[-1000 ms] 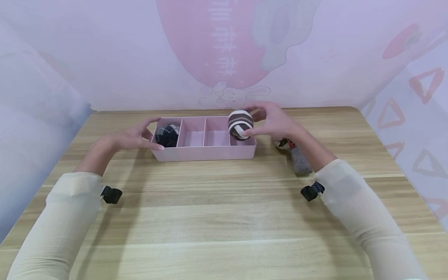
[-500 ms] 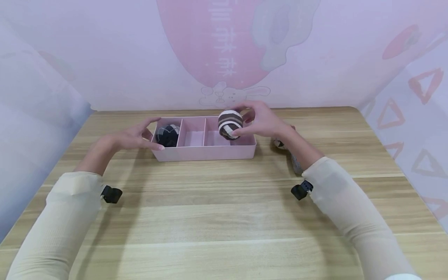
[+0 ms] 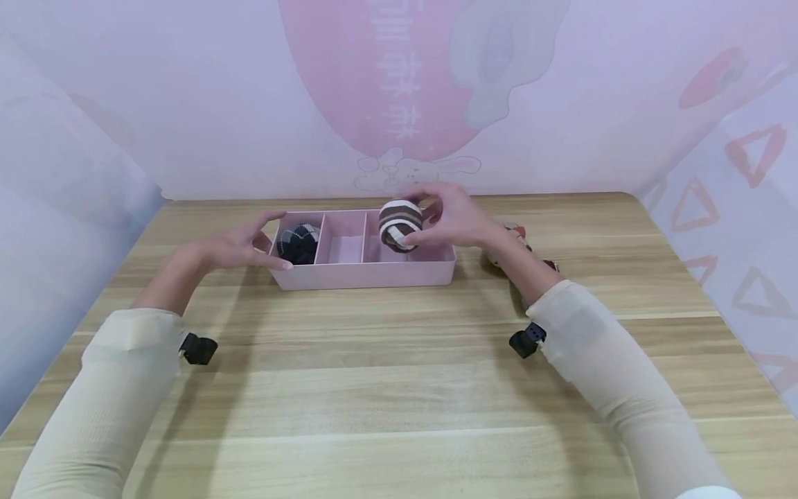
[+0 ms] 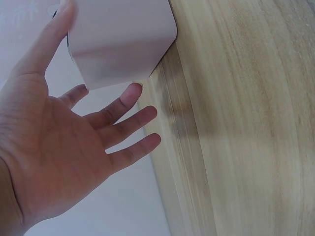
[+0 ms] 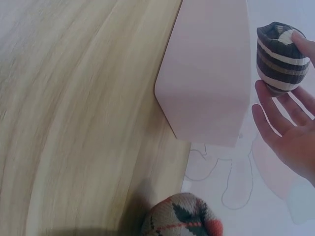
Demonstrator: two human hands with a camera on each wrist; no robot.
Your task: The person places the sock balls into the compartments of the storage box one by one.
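Fingers (image 3: 430, 208) of the right hand (image 3: 458, 218) are pinching a striped sock ball (image 3: 400, 224) above the tray (image 3: 368, 274) near the worktop's far edge. Left hand (image 3: 240, 244), fingers spread, is steadying the tray's left end beside a dark ball (image 3: 298, 241). Centring over one compartment before releasing looks wise.

Bright, even, diffuse light from above; pale, slightly washed-out colour. Soft shadows under arms on table (image 3: 399, 388) and beneath tray (image 3: 368, 274). No harsh glare, faint sheen on wood. Head view sharp at centre, wide-angle bending at edges. Wrist views strongly curved; left hand (image 4: 54, 147) close and soft, sock (image 5: 183, 216) at bottom edge blurred.
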